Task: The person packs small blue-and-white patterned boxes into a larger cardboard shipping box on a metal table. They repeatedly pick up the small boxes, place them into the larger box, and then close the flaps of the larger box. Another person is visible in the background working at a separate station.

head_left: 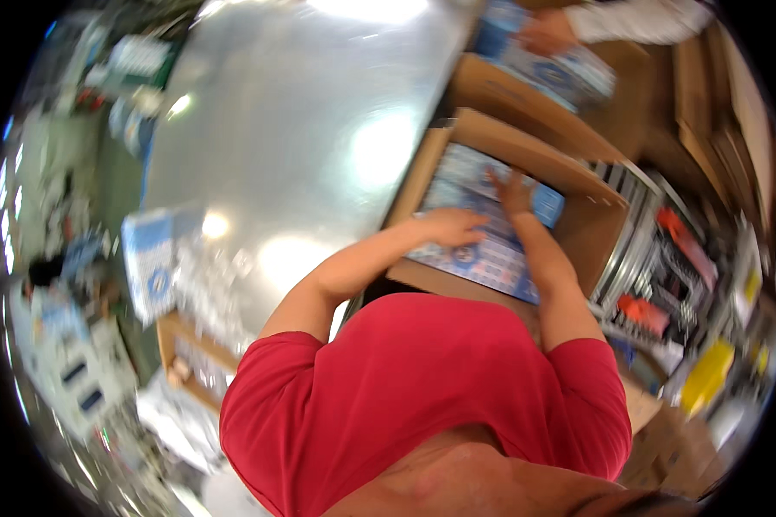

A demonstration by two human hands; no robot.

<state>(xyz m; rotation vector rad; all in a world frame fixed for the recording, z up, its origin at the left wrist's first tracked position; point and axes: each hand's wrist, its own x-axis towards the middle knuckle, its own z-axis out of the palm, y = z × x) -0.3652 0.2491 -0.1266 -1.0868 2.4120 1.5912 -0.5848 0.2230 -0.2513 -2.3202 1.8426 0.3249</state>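
An open cardboard box stands in front of me, filled with flat blue-and-white printed packs. My left hand lies flat on the packs near the box's near-left side. My right hand presses on the packs farther in, fingers spread. Both forearms reach in over my red shirt. Neither hand grips anything that I can see.
A shiny metal table spreads to the left, with blue-and-white packs at its near-left edge. Behind, a second cardboard box holds more packs, where another person's hand rests. A wire rack with red items stands right.
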